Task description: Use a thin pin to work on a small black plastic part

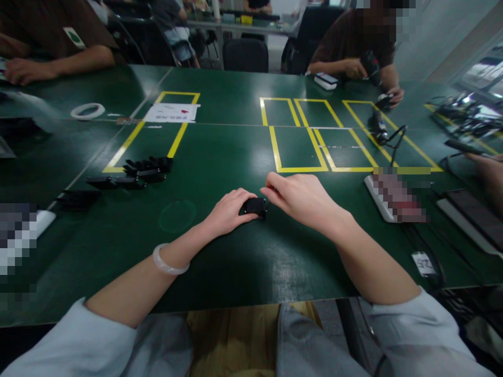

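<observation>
A small black block-shaped part (256,206) lies at the table's middle, near my side. Its left end is gripped between the thumb and fingers of my left hand (228,210), which rests low over the green table (236,267). Just to the right of the part is my right hand (301,192), its fingers curled and thumb and forefinger pinched together close to the part's right end. Whatever may be in that pinch is hidden or too small to name. Several similar black parts (145,173) lie in a loose group to the left.
Yellow tape rectangles (298,169) mark the table. A phone-like device (395,198) with cables is at right; a white tape ring (87,110) and a paper sheet (173,112) lie at left. Across the table, one person (353,47) holds a dark power tool.
</observation>
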Available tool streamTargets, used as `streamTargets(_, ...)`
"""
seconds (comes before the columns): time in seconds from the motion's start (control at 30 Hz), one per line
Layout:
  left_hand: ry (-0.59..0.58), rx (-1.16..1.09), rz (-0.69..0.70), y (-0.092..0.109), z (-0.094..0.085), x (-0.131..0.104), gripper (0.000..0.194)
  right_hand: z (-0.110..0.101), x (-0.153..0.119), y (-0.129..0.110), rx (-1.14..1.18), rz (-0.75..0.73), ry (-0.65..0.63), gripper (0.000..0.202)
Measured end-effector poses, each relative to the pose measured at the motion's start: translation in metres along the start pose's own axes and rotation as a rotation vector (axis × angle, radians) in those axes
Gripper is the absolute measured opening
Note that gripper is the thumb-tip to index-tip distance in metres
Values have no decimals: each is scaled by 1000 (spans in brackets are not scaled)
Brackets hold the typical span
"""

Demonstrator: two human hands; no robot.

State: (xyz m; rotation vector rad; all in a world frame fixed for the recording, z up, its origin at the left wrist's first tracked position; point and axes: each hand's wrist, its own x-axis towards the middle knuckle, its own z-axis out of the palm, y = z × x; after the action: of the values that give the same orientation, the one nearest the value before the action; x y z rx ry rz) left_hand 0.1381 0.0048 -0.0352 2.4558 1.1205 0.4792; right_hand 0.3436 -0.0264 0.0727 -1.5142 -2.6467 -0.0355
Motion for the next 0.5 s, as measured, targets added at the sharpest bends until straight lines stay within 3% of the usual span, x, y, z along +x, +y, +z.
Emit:
streamTargets(0.3,4,-12,3,-1,0,0,36,0,0,-1,73,-19,-3,25)
streamTargets(0.5,5,-3,-1,0,0,0,36,0,1,-1,-4,3,-14,31)
